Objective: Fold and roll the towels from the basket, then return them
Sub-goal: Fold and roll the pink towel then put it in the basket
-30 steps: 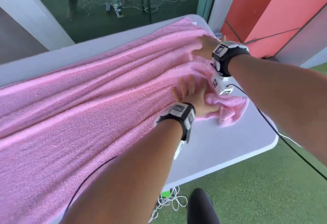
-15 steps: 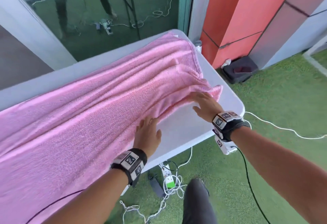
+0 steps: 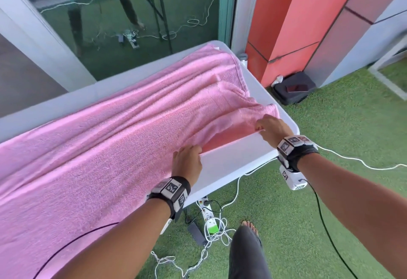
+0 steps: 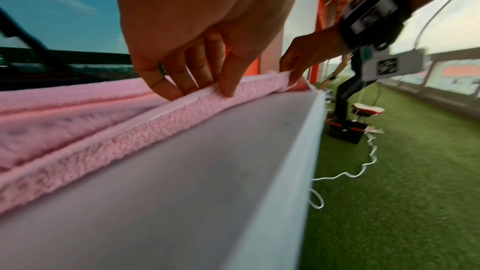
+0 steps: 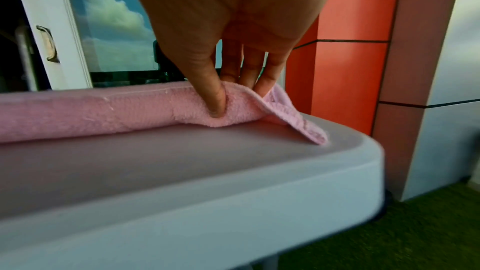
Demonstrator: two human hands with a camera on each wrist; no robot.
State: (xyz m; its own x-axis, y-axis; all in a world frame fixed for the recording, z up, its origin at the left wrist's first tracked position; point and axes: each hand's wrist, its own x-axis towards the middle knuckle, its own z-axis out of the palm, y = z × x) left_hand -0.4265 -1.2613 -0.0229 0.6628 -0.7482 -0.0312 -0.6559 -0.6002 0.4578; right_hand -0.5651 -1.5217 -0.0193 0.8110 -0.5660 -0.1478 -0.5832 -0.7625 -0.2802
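Note:
A large pink towel (image 3: 114, 142) lies spread and wrinkled over the white table (image 3: 233, 162). My left hand (image 3: 191, 150) pinches the towel's near edge, thumb in front and fingers on top (image 4: 197, 89). My right hand (image 3: 261, 127) pinches the same edge close to the towel's right corner; in the right wrist view thumb and fingers (image 5: 228, 100) squeeze a fold of the towel (image 5: 103, 110), and the corner flap hangs to the right. Between the hands the edge is lifted slightly off the table. No basket is in view.
A bare strip of table runs along the near side by the rounded corner (image 5: 363, 151). A power strip and tangled cables (image 3: 209, 214) lie on the green turf below, beside my leg (image 3: 246, 254). A black case (image 3: 295, 90) sits by the orange wall; a glass door stands behind.
Both hands left the towel's far right end and came back to its near edge. They lay flat there half a second ago and now pinch the edge.

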